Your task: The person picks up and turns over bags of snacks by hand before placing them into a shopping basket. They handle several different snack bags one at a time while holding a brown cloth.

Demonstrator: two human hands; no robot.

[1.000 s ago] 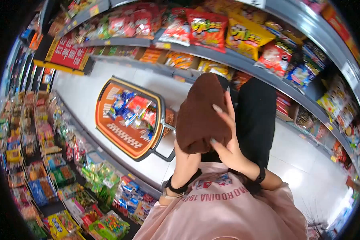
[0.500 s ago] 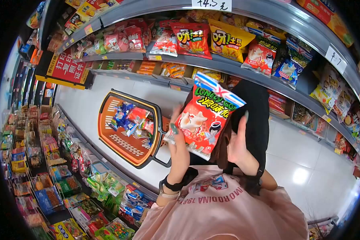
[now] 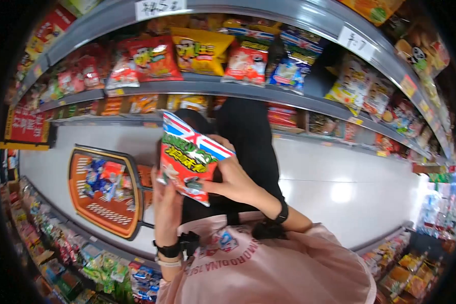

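A red snack bag [image 3: 185,161] with a blue, white and red top band and green and yellow lettering is tilted in front of my body. My left hand [image 3: 166,206] grips its lower left edge, the fingers partly hidden behind it. From the right side, my right hand [image 3: 234,178] also grips the bag, with the thumb across its front. To the left on the floor stands an orange shopping basket [image 3: 102,221] with a black rim, holding several blue and red packets [image 3: 102,175].
Ahead curves a grey shelf [image 3: 182,86] lined with snack bags, including a yellow bag [image 3: 200,50] and a blue bag [image 3: 295,63]. A price card [image 3: 356,41] hangs at upper right. More packaged goods [image 3: 106,268] line the lower left, and others [image 3: 408,271] the lower right.
My right hand, earlier apart from the bag with fingers spread, has closed on its right side. The view has turned, so shelf and basket appear farther left. The bag is tilted differently.
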